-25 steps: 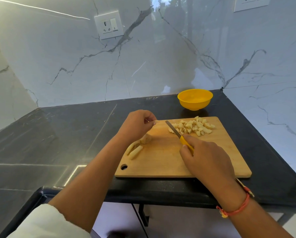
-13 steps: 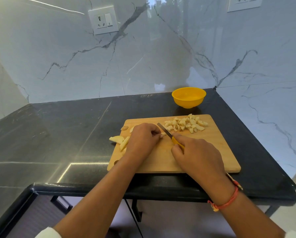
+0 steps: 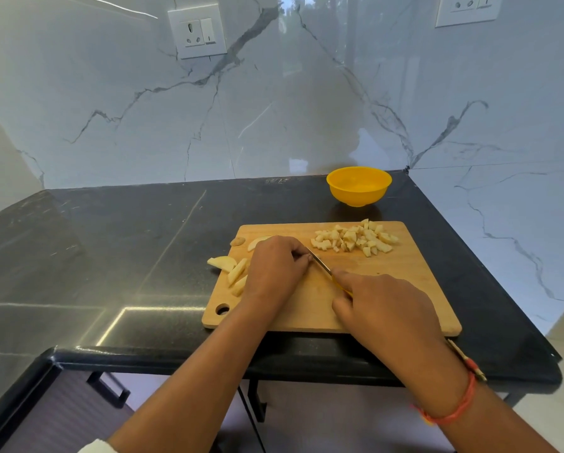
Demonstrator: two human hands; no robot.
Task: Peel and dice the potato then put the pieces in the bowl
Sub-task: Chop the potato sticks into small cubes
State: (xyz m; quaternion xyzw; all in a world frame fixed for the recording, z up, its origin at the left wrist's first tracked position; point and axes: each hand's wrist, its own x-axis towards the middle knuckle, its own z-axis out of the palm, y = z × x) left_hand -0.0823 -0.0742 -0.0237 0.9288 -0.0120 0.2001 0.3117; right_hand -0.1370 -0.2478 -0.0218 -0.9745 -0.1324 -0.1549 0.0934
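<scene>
The knife [image 3: 320, 263] is gripped by its yellow handle in the right hand [image 3: 383, 305], with the index finger laid along the spine. The blade runs from near right to far left, and its tip is met by the curled fingers [image 3: 302, 258] of the left hand [image 3: 272, 269]. What is pinned beneath them cannot be told. Uncut potato wedges [image 3: 236, 273] lie just left of that hand, the nearer one, at the left edge of the cutting board [image 3: 405, 289], with their long axes slanted near to far. Diced pieces [image 3: 356, 239] are heaped far right, and the bowl [image 3: 359, 191] stands just beyond on the surface [image 3: 127, 250].
</scene>
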